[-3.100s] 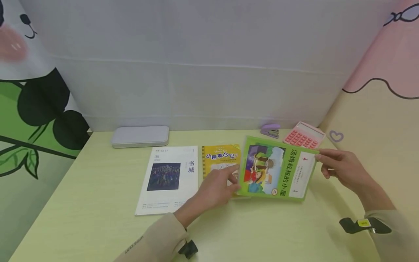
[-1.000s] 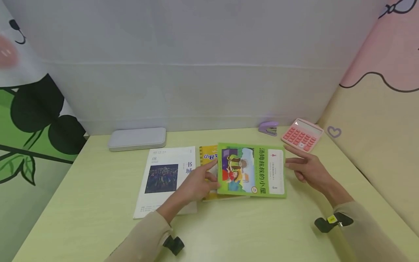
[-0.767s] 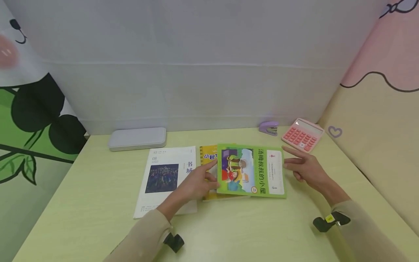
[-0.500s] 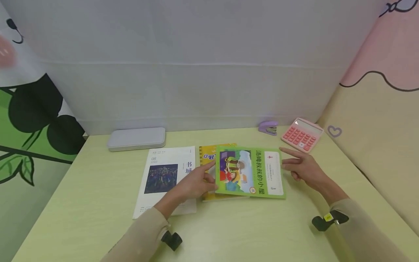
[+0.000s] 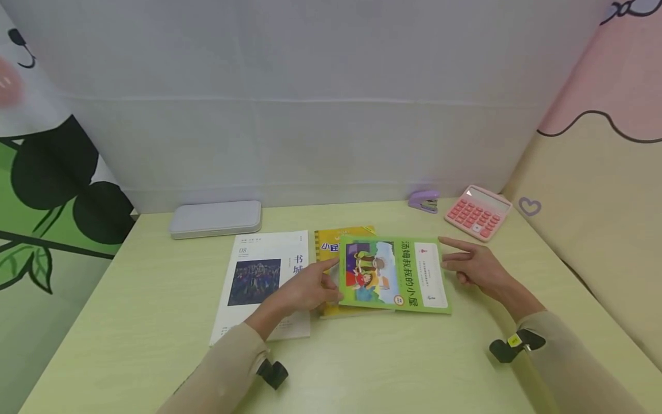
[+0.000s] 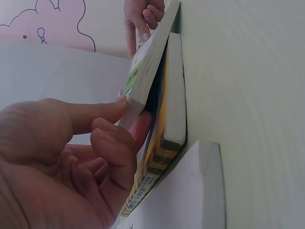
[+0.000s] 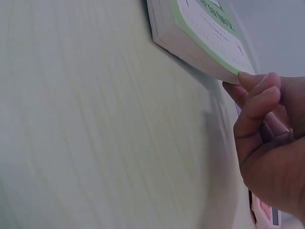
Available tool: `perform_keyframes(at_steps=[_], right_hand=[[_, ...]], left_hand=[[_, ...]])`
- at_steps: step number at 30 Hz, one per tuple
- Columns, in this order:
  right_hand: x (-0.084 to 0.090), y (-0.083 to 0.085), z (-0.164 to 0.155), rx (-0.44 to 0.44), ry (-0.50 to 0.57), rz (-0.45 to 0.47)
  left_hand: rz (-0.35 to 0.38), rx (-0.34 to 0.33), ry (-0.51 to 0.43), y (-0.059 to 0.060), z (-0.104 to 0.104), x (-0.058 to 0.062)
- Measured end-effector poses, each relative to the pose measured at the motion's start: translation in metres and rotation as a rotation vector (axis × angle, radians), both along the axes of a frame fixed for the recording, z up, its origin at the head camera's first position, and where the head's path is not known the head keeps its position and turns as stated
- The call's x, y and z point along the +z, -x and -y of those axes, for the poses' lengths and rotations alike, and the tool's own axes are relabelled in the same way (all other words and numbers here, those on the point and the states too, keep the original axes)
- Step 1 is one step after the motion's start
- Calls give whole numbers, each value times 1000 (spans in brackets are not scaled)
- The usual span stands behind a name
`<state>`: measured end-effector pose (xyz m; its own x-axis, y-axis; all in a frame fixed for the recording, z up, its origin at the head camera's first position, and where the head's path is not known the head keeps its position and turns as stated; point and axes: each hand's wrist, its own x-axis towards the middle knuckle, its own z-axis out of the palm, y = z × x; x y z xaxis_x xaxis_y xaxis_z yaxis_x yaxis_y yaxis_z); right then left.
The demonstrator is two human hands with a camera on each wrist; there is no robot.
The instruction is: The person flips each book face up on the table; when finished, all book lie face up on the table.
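Observation:
A green picture book point(image 5: 385, 275) lies over most of a yellow book point(image 5: 327, 241), its cover turned sideways. My left hand point(image 5: 305, 287) pinches its left end. In the left wrist view the thumb of the left hand point(image 6: 66, 157) is on the cover and a finger reaches underneath, with a gap between the green book point(image 6: 145, 71) and the yellow book point(image 6: 174, 95). At the right end, my right hand point(image 5: 478, 267) holds the edge. Thumb and index finger of the right hand point(image 7: 271, 133) pinch a corner of the green book point(image 7: 200, 43) in the right wrist view.
A white magazine point(image 5: 256, 287) lies left of the yellow book, partly under my left forearm. Along the back stand a pale flat case point(image 5: 216, 219), a purple stapler point(image 5: 424, 200) and a pink calculator point(image 5: 478, 213). Table surface point(image 5: 383, 362) shows in front.
Both hands have brought the green book left and down over the yellow book, uncovering the calculator. In the last second it shifted slightly left and its far edge came nearer.

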<state>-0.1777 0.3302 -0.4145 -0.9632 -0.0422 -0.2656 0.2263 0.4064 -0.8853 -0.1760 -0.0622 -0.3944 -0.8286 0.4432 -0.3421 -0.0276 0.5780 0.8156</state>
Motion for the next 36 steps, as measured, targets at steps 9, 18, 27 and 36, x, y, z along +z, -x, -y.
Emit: perform_keyframes(at_steps=[9,18,27,36], right_hand=[[-4,1,-1,-13,15,10],[-7,2,-1,8,2,-2],[-7,1,2,59,-55,-6],[-11,-1,4,91,-121,-11]], left_hand=[[25,-22,-7,2,1,-3],[21,-21,14,3,0,-6],[19,-15,24,2,0,-7],[0,-26,33,2,0,-9]])
